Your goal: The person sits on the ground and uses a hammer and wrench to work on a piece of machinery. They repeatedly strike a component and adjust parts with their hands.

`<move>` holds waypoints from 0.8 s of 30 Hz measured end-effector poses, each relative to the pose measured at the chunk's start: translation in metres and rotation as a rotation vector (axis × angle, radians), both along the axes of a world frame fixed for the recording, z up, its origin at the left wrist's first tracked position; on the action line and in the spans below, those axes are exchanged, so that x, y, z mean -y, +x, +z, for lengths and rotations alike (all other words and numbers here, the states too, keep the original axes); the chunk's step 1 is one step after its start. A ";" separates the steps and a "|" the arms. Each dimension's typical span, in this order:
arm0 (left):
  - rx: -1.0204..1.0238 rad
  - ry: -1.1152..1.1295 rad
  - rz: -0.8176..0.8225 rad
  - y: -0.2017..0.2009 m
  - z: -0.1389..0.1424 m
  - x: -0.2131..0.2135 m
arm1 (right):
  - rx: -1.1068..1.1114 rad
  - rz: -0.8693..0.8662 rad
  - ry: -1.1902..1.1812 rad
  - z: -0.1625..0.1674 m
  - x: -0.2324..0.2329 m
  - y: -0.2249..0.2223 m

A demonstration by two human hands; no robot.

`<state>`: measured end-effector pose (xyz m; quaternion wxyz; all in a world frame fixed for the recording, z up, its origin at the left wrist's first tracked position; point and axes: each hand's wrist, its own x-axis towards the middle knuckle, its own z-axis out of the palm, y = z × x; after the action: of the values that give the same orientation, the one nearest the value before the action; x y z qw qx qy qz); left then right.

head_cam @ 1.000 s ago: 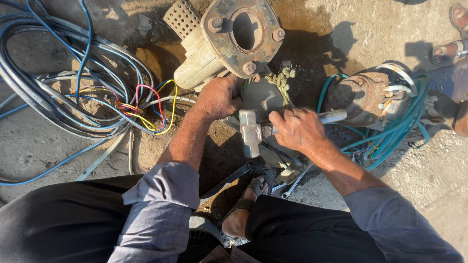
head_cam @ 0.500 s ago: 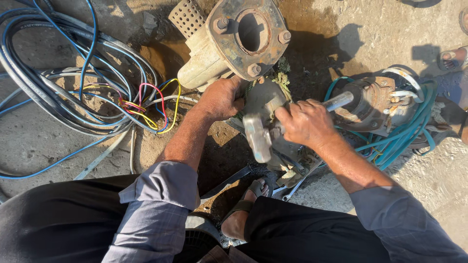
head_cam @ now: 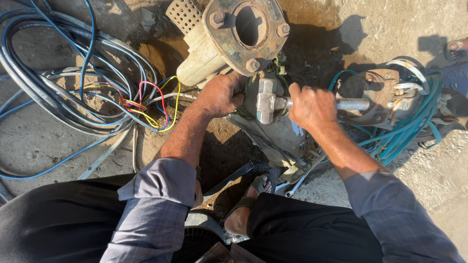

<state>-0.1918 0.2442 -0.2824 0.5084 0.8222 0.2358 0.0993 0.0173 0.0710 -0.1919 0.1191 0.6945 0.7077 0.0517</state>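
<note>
At twelve o'clock from my knees lies the rusty pump body [head_cam: 234,44], flange up. My left hand [head_cam: 219,95] presses closed on its lower casing at the pump's six o'clock. My right hand [head_cam: 312,104], at three o'clock of the left, grips tight around the hammer [head_cam: 273,101], its head just beside the casing. Tangled cables [head_cam: 73,92] sprawl at nine o'clock

Rough grey concrete floor [head_cam: 29,141] lies in hard sunlight. Brown dirt [head_cam: 156,53] patches it. Deep shadows fall across it.
</note>
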 end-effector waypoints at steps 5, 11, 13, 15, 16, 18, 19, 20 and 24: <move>0.096 0.021 0.032 0.001 0.003 -0.002 | -0.104 0.254 0.082 0.004 0.001 0.004; 0.064 0.041 0.047 0.000 0.003 -0.002 | 0.014 -0.037 0.047 0.016 -0.006 0.014; 0.063 -0.020 0.061 0.000 0.002 -0.001 | -0.067 -0.029 0.069 0.016 -0.006 0.017; 0.090 0.002 0.062 0.000 0.002 -0.001 | -0.121 0.182 0.091 0.013 -0.007 0.019; 0.093 -0.002 0.060 0.000 0.002 0.000 | -0.159 0.285 0.088 0.012 -0.006 0.020; 0.080 -0.014 0.061 -0.001 0.003 0.001 | -0.058 0.143 0.079 0.007 -0.009 0.021; 0.076 -0.019 0.062 -0.002 0.003 0.002 | -0.005 0.074 0.075 0.006 -0.008 0.021; 0.077 -0.017 0.063 -0.002 0.004 0.002 | -0.001 0.028 0.082 0.006 -0.009 0.021; 0.124 -0.042 0.118 -0.005 0.006 0.003 | -0.100 0.100 0.153 0.014 -0.009 0.024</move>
<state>-0.1967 0.2412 -0.2762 0.5325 0.7883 0.2537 0.1750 0.0409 0.0796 -0.1783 0.0276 0.6672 0.7404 0.0766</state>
